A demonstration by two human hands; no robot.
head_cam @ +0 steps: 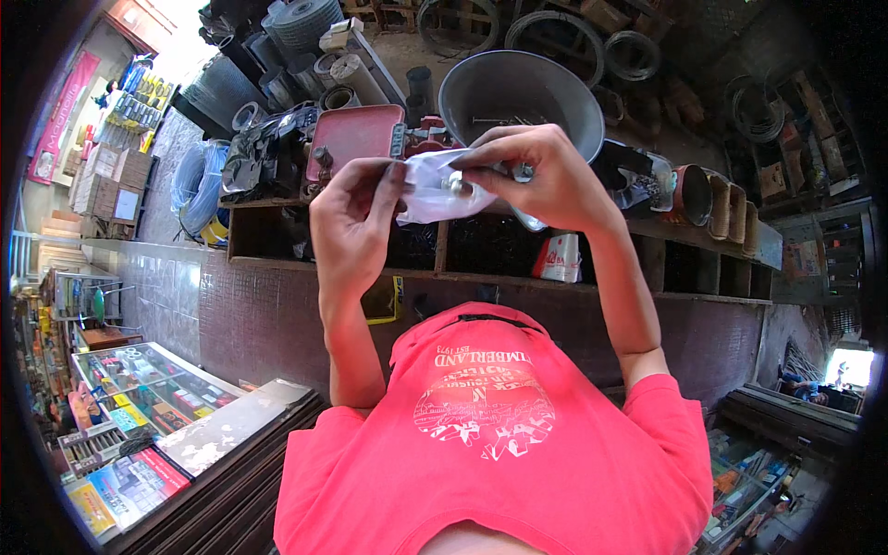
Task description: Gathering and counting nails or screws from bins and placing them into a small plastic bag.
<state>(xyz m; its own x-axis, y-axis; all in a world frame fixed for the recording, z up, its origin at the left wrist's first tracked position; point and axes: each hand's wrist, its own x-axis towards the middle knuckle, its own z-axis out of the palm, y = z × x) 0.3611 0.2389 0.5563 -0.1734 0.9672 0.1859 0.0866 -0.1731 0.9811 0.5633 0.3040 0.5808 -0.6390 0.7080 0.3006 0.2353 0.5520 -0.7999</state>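
A small translucent plastic bag (444, 198) is stretched between my two hands, above a wooden bench. Small shiny metal pieces (454, 184) show through its film; I cannot tell exactly what they are. My left hand (352, 215) pinches the bag's left side between thumb and fingers. At the upper right edge, my right hand (538, 173) grips the film between thumb and fingertips. Behind the hands stands a large grey metal basin (479, 83) with a few nail-like pieces inside. Left of the basin is a red metal pan or plate (357, 132), apparently part of a weighing scale.
The bench (617, 239) has open compartments along its front, with a red-and-white packet (558, 257) in one. Black plastic bags (267, 156) lie on the left, wire mesh rolls (302, 24) behind. Cans (690, 194) stand at right. A glass display counter (163, 388) is at lower left.
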